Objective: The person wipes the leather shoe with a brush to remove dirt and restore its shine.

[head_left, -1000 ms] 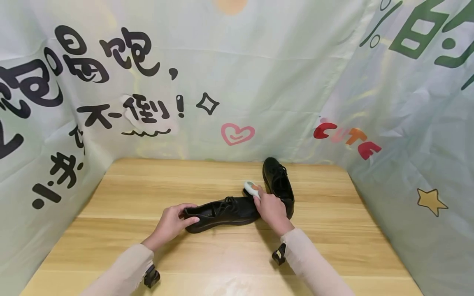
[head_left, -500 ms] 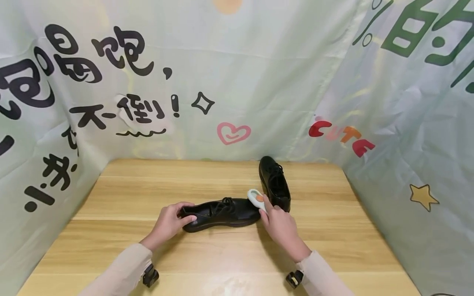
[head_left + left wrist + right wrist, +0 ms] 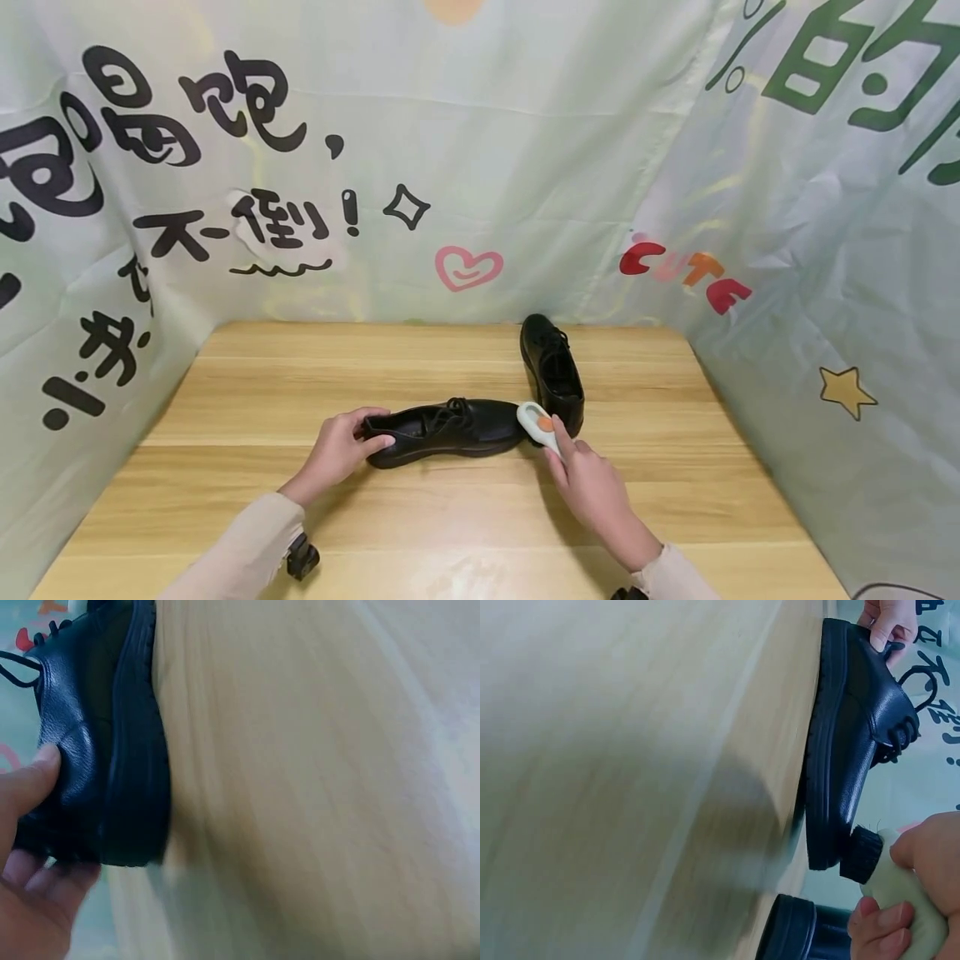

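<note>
A black lace-up leather shoe [image 3: 495, 423] lies sideways on the wooden table, its toe to the right. My left hand [image 3: 341, 450] grips its heel, thumb on the near side and fingers behind, as the left wrist view also shows on the shoe [image 3: 75, 735]. In my right hand [image 3: 596, 492] is a pale shoe brush [image 3: 536, 423] with an orange spot on its handle. The dark bristles [image 3: 861, 853] sit right at the shoe's toe in the right wrist view. My right fingers [image 3: 885, 934] curl round the handle.
A second black shoe [image 3: 555, 371] stands behind the brush, toe pointing to the back, close to the first shoe's toe. Printed pale cloth [image 3: 465, 167] walls the wooden table [image 3: 300, 367] at the back and sides.
My right hand has moved right and toward me with the brush, from over the shoe's front part to the tip of its toe. The left hand keeps its grip on the heel.
</note>
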`<act>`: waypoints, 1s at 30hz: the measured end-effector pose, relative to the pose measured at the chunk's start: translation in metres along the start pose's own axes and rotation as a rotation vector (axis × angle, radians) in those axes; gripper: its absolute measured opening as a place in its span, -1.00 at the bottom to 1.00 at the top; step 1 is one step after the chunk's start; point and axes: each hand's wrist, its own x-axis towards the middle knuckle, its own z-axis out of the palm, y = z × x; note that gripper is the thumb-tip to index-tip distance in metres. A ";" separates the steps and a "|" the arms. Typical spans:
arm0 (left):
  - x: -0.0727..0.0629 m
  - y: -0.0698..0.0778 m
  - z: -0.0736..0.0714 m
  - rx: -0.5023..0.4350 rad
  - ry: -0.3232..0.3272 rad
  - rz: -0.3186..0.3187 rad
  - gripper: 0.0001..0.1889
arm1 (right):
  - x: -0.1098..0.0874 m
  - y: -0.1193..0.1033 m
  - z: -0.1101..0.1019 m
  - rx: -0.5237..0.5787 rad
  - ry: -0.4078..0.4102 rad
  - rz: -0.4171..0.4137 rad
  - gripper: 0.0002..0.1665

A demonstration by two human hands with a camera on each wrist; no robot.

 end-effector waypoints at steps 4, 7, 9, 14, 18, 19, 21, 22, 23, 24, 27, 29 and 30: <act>0.000 -0.001 -0.001 -0.008 0.016 0.010 -0.54 | -0.002 0.005 -0.006 0.019 -0.062 0.024 -0.39; 0.001 -0.001 0.000 0.018 0.056 0.063 -0.57 | -0.001 0.007 -0.008 0.025 -0.069 0.012 -0.39; 0.002 -0.001 0.002 0.045 0.085 0.108 -0.60 | 0.001 0.008 -0.010 0.036 -0.064 -0.004 -0.39; 0.010 -0.004 0.007 0.070 0.140 0.207 -0.65 | 0.013 0.007 -0.015 0.072 -0.040 -0.032 -0.41; 0.019 -0.007 0.009 0.055 0.183 0.272 -0.65 | 0.022 0.005 -0.021 0.098 -0.069 -0.018 -0.41; 0.020 -0.008 0.009 0.050 0.190 0.287 -0.65 | 0.024 0.005 -0.022 0.104 -0.080 -0.012 -0.40; 0.023 -0.011 0.009 0.027 0.193 0.315 -0.64 | 0.027 0.004 -0.023 0.113 -0.100 -0.002 -0.39; 0.023 -0.012 0.009 0.010 0.189 0.325 -0.63 | 0.028 0.004 -0.023 0.115 -0.108 0.002 -0.39; 0.023 -0.014 0.008 -0.011 0.186 0.333 -0.62 | 0.030 0.004 -0.022 0.116 -0.107 0.002 -0.39; 0.023 -0.015 0.008 -0.029 0.182 0.340 -0.61 | 0.031 0.004 -0.022 0.119 -0.114 0.006 -0.39; 0.020 -0.018 0.008 -0.083 0.162 0.358 -0.55 | 0.034 0.005 -0.020 0.123 -0.117 0.014 -0.38; 0.017 -0.019 0.009 -0.111 0.150 0.377 -0.53 | 0.036 0.006 -0.019 0.123 -0.116 0.021 -0.38; 0.015 -0.018 0.009 -0.118 0.141 0.391 -0.52 | 0.036 0.007 -0.019 0.125 -0.118 0.024 -0.38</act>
